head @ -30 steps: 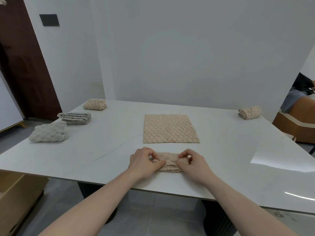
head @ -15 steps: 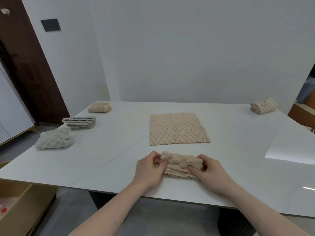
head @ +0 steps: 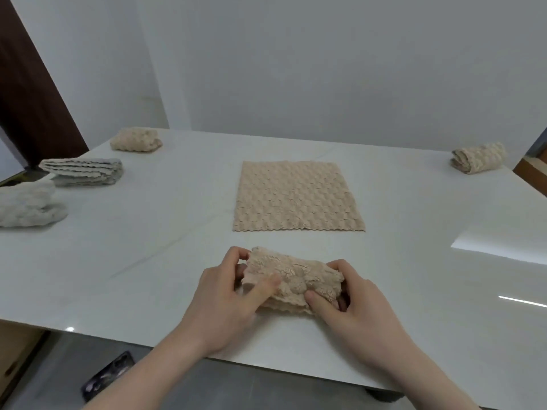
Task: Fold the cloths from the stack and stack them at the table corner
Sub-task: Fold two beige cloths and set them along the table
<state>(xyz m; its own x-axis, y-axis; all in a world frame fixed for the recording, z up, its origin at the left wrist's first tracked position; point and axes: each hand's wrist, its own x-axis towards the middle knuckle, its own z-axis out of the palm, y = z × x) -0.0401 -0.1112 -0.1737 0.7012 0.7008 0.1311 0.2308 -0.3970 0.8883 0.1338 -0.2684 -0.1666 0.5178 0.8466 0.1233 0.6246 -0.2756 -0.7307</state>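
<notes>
— Cloth point(head: 293, 279) in both hands now, low in the middle of the frame, on the near part of the white table point(head: 148, 261). How will it handle?

— I think it is soft, light and fluffy. It is already folded small, and the layers show along its near edge. Such a bundle can spring open, so I would hold it at the two short ends and keep the layers pressed together.

— And the fingers?

— The left hand point(head: 225, 303) grips the left end: the fingers curl behind the far edge and the thumb presses on top. The right hand point(head: 352, 303) grips the right end in the same way, with curled fingers and the thumb on the near side.

— Other cloths?

— One flat beige cloth point(head: 297, 196) lies in the centre, above the hands and apart from them. One folded beige cloth point(head: 478, 157) sits at the upper right corner of the table.
</notes>
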